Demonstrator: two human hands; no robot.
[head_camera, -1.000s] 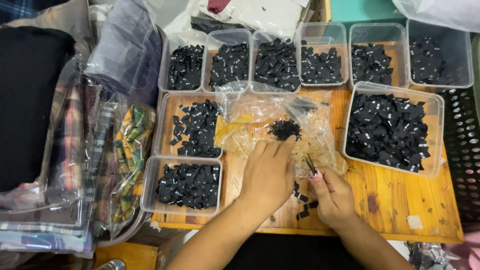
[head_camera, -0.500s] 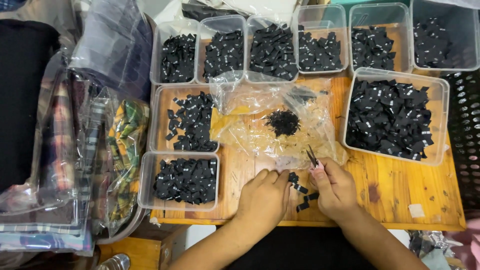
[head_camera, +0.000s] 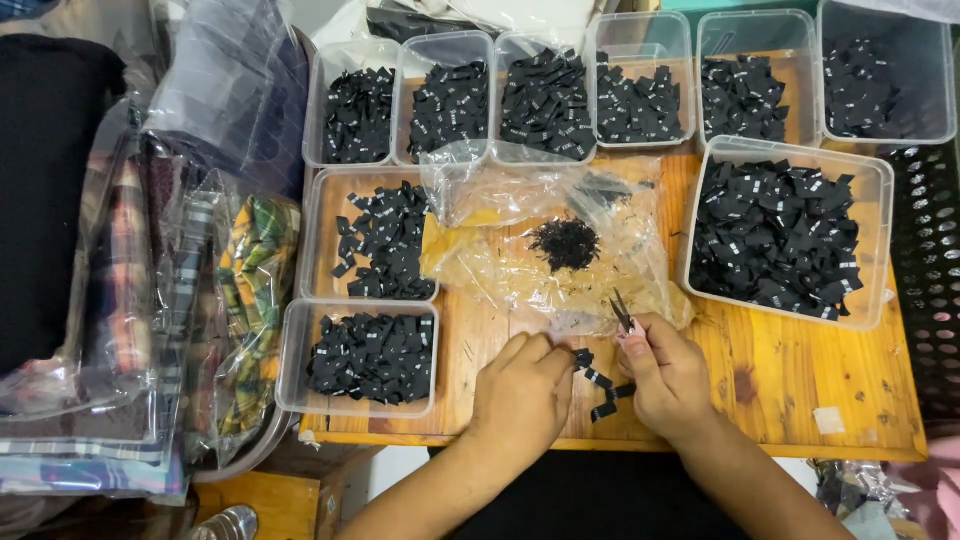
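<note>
Small black labels (head_camera: 596, 380) with tiny white print are lying beside the clear bag (head_camera: 560, 250); right hand (head_camera: 668, 375) fingers are gripping snips (head_camera: 622, 312), left hand (head_camera: 522, 392) fingers curling together.

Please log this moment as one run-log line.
left hand: on black labels | right hand: holds snips | wooden table

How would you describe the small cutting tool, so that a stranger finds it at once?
Start at the wooden table and find the crumpled clear plastic bag in its middle. Just below the bag's near edge, the right hand holds small snips, blades pointing up at the bag. They are the only slim, pointed metal thing among the flat black labels.
</note>
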